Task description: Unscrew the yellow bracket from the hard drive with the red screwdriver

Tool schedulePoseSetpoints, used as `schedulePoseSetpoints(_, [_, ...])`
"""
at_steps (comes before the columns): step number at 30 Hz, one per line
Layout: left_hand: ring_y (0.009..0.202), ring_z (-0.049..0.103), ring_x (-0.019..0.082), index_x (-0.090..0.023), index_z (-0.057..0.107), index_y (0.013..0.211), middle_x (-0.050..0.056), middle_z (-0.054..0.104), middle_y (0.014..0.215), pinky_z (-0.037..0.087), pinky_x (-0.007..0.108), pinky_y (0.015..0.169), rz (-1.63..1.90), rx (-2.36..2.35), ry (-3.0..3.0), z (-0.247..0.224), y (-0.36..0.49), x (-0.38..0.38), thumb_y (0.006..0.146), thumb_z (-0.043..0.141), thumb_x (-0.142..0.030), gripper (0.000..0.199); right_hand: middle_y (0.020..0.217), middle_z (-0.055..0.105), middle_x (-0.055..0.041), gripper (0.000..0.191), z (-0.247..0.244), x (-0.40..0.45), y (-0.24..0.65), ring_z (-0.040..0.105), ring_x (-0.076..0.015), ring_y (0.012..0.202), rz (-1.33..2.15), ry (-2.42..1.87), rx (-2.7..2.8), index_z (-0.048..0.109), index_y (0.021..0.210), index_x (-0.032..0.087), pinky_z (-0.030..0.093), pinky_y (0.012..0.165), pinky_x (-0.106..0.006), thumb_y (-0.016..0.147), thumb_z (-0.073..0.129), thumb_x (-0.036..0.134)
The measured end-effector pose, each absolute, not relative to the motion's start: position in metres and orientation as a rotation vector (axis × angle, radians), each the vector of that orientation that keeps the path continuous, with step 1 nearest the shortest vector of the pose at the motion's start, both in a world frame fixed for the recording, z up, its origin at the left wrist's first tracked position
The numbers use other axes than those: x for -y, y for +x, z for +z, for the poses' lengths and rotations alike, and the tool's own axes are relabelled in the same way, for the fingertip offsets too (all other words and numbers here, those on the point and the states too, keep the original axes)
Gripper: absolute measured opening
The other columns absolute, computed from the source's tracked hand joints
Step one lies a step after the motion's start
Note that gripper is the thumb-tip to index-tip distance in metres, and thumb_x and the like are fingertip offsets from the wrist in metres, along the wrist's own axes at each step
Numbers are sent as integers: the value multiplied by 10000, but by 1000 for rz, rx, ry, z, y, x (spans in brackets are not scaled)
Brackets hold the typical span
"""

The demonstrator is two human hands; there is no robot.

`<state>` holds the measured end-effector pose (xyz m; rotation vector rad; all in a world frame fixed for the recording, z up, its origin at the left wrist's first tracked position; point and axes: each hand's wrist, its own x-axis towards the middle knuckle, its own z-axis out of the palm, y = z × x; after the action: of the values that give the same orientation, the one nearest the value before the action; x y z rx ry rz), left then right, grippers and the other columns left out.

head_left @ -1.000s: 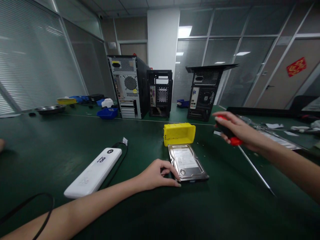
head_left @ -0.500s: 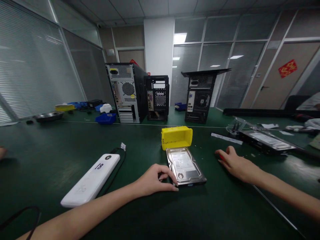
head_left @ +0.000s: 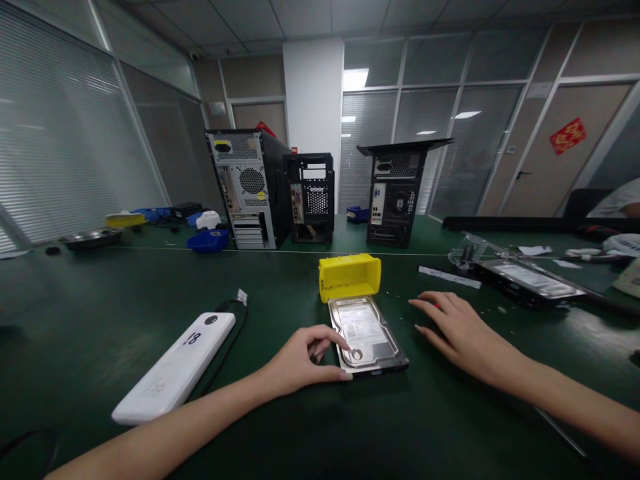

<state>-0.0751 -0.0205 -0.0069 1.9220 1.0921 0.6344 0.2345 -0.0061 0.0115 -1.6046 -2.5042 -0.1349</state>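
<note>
A silver hard drive (head_left: 367, 337) lies flat on the green table, its far edge by a yellow bin (head_left: 350, 277) tipped on its side. My left hand (head_left: 307, 357) touches the drive's near left corner, index finger on top and thumb at the near edge. To the right of the drive, my right hand (head_left: 457, 333) hovers low over the table, fingers spread. Something small and red shows by its fingers, mostly hidden. A thin metal rod (head_left: 560, 432) lies beneath the right forearm.
A white power bank (head_left: 175, 367) with a black cable lies at left. Computer cases (head_left: 245, 190) (head_left: 395, 193) stand at the back. Another drive (head_left: 533, 279) and a clear plastic piece (head_left: 469, 250) are at right. A blue bin (head_left: 209, 241) sits back left.
My right hand has moved left toward the drive and its fingers have spread. My left index finger now reaches further over the drive's top. The view has shifted slightly.
</note>
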Motion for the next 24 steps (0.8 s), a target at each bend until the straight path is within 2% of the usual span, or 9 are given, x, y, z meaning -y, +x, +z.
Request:
schedulePoseSetpoints(2, [790, 472, 160, -196, 580, 1105, 12, 518, 913, 396, 263, 687, 711, -1208, 1940, -5, -76, 23, 551, 799, -511, 674, 1484, 326, -137, 672, 18, 20, 228, 254, -323, 1383, 240, -1587, 2548, 308, 1448, 121, 226, 1130, -500, 899, 347, 507])
schedulePoseSetpoints(4, [1064, 468, 254, -234, 461, 1263, 82, 484, 1212, 403, 361, 891, 760, -1311, 1947, -2, -77, 26, 482, 827, -514, 907, 1550, 164, -82, 788, 24, 31, 221, 136, -306, 1420, 637, -1623, 2581, 114, 1496, 159, 162, 1147, -499, 867, 412, 529])
schedulePoseSetpoints(6, [1266, 333, 332, -259, 233, 1426, 122, 359, 1403, 299, 460, 1037, 721, -1409, 1928, 0, -76, 29, 424, 835, -537, 1202, 1553, 21, -77, 949, 28, 37, 214, 29, -308, 1421, 842, -1654, 2625, 21, 1489, 153, 111, 1151, -490, 797, 497, 594])
schedulePoseSetpoints(9, [1369, 155, 399, -213, -66, 1479, 163, 241, 1498, 160, 551, 1098, 564, -1512, 1906, 0, -74, 30, 365, 823, -592, 1475, 1524, -93, -123, 1124, 30, 34, 204, -101, -332, 1396, 811, -1689, 2715, 40, 1468, 79, 42, 1147, -490, 687, 526, 725])
schedulePoseSetpoints(13, [1397, 24, 425, -123, -165, 1457, 200, 145, 1531, 95, 563, 1115, 447, -1494, 1945, -3, -71, 24, 352, 793, -649, 1555, 1522, -56, -136, 1068, 21, 19, 197, -121, -333, 1389, 653, -1593, 2774, 37, 1459, 69, -1, 1129, -542, 732, 455, 731])
schedulePoseSetpoints(17, [1392, -58, 443, -137, -234, 1433, 198, 73, 1543, 46, 601, 1105, 373, -1455, 1959, -1, -70, 13, 352, 783, -665, 1575, 1528, 8, -128, 977, 9, 6, 199, -83, -336, 1403, 536, -1465, 2781, 83, 1470, 117, -45, 1108, -581, 769, 455, 687])
schedulePoseSetpoints(22, [1405, -45, 405, -153, -293, 1404, 221, 51, 1539, -70, 581, 1102, 336, -1305, 2123, 1, -71, -2, 327, 812, -629, 1615, 1543, -4, -102, 949, 4, 6, 196, -83, -320, 1410, 489, -1363, 2803, -15, 1473, 190, -89, 1107, -561, 791, 461, 647])
schedulePoseSetpoints(24, [1402, -29, 419, -172, -289, 1407, 225, 60, 1537, -68, 596, 1092, 337, -1299, 2141, -1, -71, -7, 310, 816, -626, 1622, 1546, -11, -105, 967, 3, 8, 193, -88, -317, 1412, 490, -1388, 2773, -31, 1474, 186, -96, 1112, -546, 785, 463, 652])
